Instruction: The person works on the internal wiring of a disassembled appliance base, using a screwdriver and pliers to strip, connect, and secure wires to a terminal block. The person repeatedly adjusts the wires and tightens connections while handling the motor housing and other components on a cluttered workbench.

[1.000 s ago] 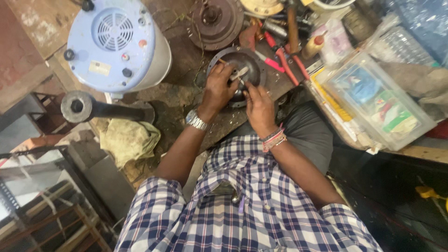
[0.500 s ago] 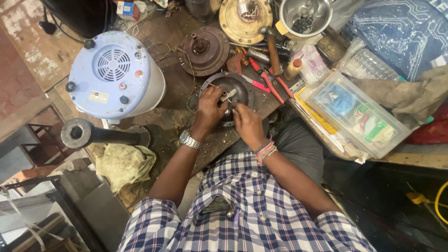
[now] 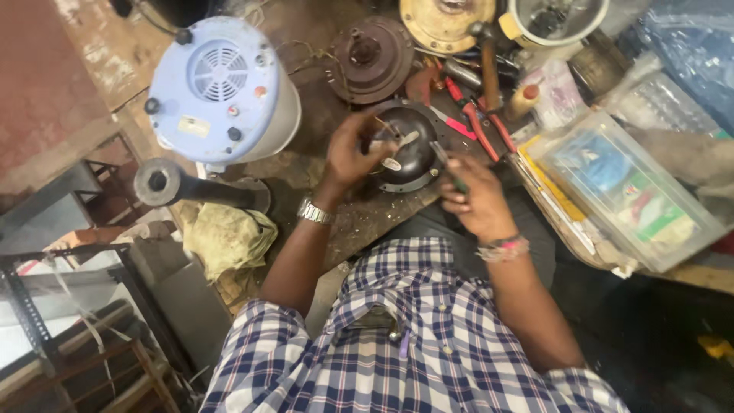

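On the cluttered workbench [image 3: 306,164], directly ahead of the seated person, lies a dark round metal housing [image 3: 409,145], dish-shaped with a flanged rim. It sits near the bench's front edge, between both hands.

Left hand [image 3: 348,153]: positioned over the left rim of the housing, fingers curled and partly closed. The fingertips appear to pinch a thin wire or small part at the housing's upper edge; the exact item is too small to identify. A metal wristwatch [image 3: 315,212] is worn on this wrist.

Right hand [image 3: 474,199]: positioned at the lower right of the housing, fingers closed around a slim tool with a greenish handle [image 3: 451,170], whose tip points toward the housing's rim. A beaded bracelet [image 3: 502,248] is on this wrist.

Surroundings: a pale blue cylindrical appliance body with a vent grille [image 3: 222,88] stands to the left of the housing, well apart from it. A brown rusty disc-shaped part [image 3: 371,57] lies just behind the housing. Red-handled pliers [image 3: 478,122] rest beside the housing on its right, with a wooden-handled hammer [image 3: 489,65] behind them. A clear plastic box of packets [image 3: 623,187] occupies the right end of the bench. A yellowish rag [image 3: 225,237] lies below the bench on the left. The person wears a blue and white checked shirt [image 3: 413,344].
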